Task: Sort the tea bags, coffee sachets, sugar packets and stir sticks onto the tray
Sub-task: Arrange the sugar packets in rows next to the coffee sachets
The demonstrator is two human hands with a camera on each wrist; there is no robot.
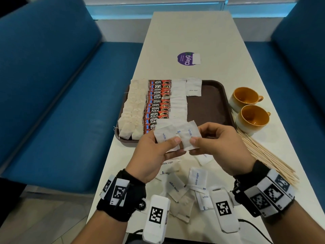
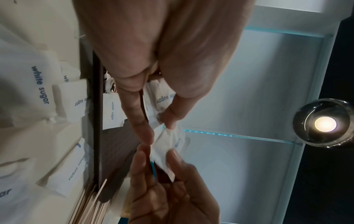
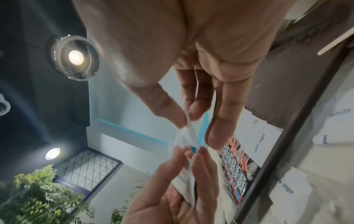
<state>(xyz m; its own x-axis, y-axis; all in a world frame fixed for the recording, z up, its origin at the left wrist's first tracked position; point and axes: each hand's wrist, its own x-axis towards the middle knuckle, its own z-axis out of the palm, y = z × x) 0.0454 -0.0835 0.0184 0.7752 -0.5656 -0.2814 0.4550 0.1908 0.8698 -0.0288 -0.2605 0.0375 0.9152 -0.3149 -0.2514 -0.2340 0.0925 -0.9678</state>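
Note:
My left hand (image 1: pixel 177 147) grips a small stack of white sugar packets (image 1: pixel 164 136) just above the near edge of the brown tray (image 1: pixel 207 103). Touching them, another sugar packet (image 1: pixel 190 136) is pinched by my right hand (image 1: pixel 192 146) between thumb and fingers. The tray holds columns of tea bags (image 1: pixel 133 110), red coffee sachets (image 1: pixel 158 104) and sugar packets (image 1: pixel 178 99), plus one packet (image 1: pixel 193 87) starting a further column. Loose sugar packets (image 1: pixel 196 178) lie on the table under my wrists. Wooden stir sticks (image 1: pixel 269 157) lie in a bundle at the right.
Two orange-lined cups (image 1: pixel 245 96) (image 1: pixel 254 118) stand right of the tray, close to the stir sticks. A purple sticker (image 1: pixel 187 58) marks the table beyond the tray. Blue benches (image 1: pixel 52 85) flank the narrow table. The tray's right half is bare.

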